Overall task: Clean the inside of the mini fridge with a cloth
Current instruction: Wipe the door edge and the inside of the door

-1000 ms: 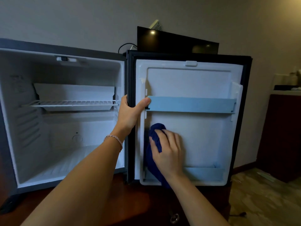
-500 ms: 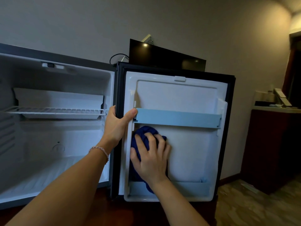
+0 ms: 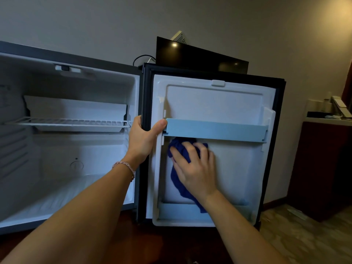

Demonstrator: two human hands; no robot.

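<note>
A person cleans a mini fridge (image 3: 68,149), its door (image 3: 245,168) swung fully open to the right. The left hand (image 3: 142,140) grips the door's hinge-side edge, fingers wrapped behind it, thumb lying across the front w/ its tip touching the left end of the pale blue door rail (image 3: 215,128). The right hand (image 3: 196,168) lies flat, fingers spread and nearly straight, pressing a dark blue cloth (image 3: 179,180) against the door's white inner panel just below the rail, toward the panel's left edge. The cloth's tail hangs down to the lower door rail (image 3: 182,212). Bare panel stretches from the hand to the door's right edge. Inside the cabinet, a wire shelf (image 3: 66,122) spans the upper half. Behind the door's top edge stands a dark screen (image 3: 200,56).
</note>
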